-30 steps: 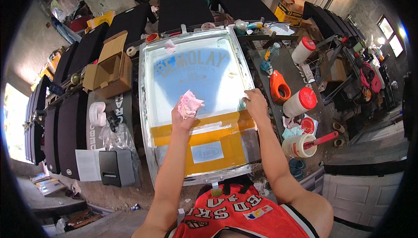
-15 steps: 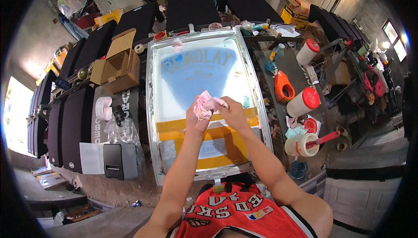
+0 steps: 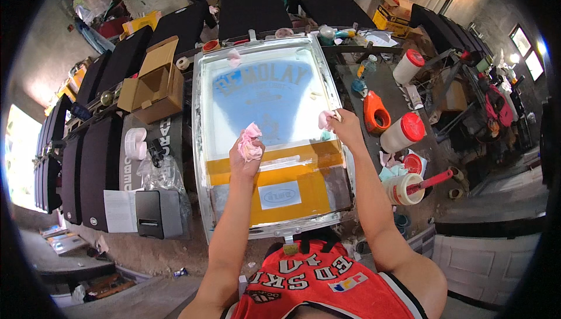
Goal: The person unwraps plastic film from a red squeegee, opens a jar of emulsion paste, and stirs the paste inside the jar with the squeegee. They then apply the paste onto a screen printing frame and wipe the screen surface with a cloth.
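Note:
My left hand is closed around a crumpled pink rag, which looks like thin cloth or tissue. Farther right, my right hand pinches a smaller pink piece of similar material. Both hands are above a screen-printing frame, the right one near its right rail. Its mesh carries a blue stencil area with lettering. Brown-yellow tape crosses the near part, around a pale label. Another pink scrap lies at the far left of the mesh, and a greenish scrap lies below my right hand.
Right of the frame stand red-lidded white tubs, an orange ring-shaped tool and an open tub with a red-handled tool. An open cardboard box sits at the left. Black-covered boards line the far side.
My hands have moved apart. The right has gone right and slightly farther away with the small pink piece; the left has shifted left with the rag. The head view has shifted slightly.

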Action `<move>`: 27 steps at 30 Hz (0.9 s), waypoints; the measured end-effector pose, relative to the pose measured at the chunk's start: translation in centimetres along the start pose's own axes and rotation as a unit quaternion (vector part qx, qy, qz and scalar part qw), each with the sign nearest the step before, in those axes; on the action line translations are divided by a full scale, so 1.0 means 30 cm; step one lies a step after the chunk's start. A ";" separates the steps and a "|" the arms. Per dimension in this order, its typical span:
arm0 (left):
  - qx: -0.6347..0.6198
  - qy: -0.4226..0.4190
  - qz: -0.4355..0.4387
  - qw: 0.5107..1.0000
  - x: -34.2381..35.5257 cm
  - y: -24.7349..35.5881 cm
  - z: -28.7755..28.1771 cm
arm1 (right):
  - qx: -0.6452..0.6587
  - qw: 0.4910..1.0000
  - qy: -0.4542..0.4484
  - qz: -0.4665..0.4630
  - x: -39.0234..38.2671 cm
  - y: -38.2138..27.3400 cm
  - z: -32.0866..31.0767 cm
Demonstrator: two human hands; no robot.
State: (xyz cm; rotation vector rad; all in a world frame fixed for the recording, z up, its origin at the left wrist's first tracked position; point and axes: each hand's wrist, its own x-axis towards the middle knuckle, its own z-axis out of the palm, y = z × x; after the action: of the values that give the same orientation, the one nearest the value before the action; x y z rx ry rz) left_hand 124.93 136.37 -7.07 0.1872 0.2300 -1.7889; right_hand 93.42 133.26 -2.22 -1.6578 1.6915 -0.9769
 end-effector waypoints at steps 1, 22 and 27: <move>-0.002 0.001 -0.002 1.000 -0.001 0.005 -0.006 | -0.029 1.000 0.010 -0.007 0.006 0.008 -0.003; 0.114 0.095 0.006 0.989 -0.025 -0.139 -0.093 | 0.223 0.969 0.084 -0.069 -0.198 -0.276 0.531; 0.211 0.088 0.081 0.970 -0.071 -0.112 -0.025 | 0.124 0.975 0.025 -0.181 -0.157 -0.301 0.646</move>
State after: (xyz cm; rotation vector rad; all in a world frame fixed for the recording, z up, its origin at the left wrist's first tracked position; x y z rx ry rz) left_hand 122.13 139.30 -7.09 0.6515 -0.0445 -1.6402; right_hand 114.73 136.17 -6.34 -1.8148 1.2557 -1.3504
